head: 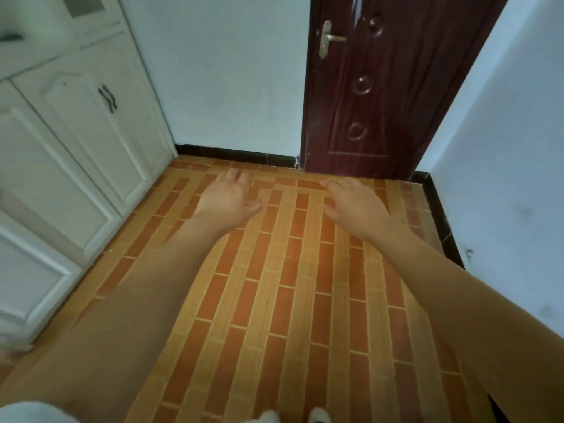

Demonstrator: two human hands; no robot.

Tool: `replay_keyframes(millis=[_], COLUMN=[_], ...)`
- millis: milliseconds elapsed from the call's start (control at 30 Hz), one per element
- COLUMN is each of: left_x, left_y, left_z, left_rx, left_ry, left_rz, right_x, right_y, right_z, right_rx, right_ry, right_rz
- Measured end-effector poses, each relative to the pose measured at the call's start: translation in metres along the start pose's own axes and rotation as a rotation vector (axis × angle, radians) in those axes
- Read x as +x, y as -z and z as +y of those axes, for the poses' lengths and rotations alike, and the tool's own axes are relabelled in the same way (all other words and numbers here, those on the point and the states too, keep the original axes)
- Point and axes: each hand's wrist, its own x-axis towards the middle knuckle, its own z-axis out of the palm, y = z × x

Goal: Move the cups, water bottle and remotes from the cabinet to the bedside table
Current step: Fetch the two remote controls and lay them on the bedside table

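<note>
Both my arms stretch forward over the tiled floor. My left hand [229, 199] hangs with relaxed fingers and holds nothing. My right hand [355, 206] is flat, fingers straight, also empty. A white cabinet [76, 141] with shut panelled doors and dark curved handles [108, 98] fills the left side; my left hand is to the right of it and apart from it. No cups, water bottle or remotes show in the head view, and no bedside table either.
A dark red wooden door [381, 87] with a brass handle [331, 38] stands shut straight ahead. White walls close in ahead and on the right, with a black skirting [439, 215]. Orange brick-pattern floor [290, 300] lies below my arms. My shoe tips [319, 416] show at the bottom.
</note>
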Motion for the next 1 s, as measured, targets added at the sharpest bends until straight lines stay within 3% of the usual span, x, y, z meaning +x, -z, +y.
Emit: replay_keyframes(millis=[233, 667, 1000], left_x=[-0.001, 0.037, 0.132], left_y=[-0.005, -0.013, -0.037], left_z=[-0.018, -0.004, -0.071], left_rx=[0.002, 0.073, 0.131], left_ry=[0.140, 0.184, 0.185], left_rz=[0.016, -0.016, -0.030], right_x=[0.032, 0.086, 0.209], right_y=[-0.001, 0.001, -0.026], right_z=[0.006, 0.041, 0.032], right_rx=[0.013, 0.050, 0.053], right_ry=[0.146, 0.262, 0.331], right_rz=[-0.031, -0.070, -0.106])
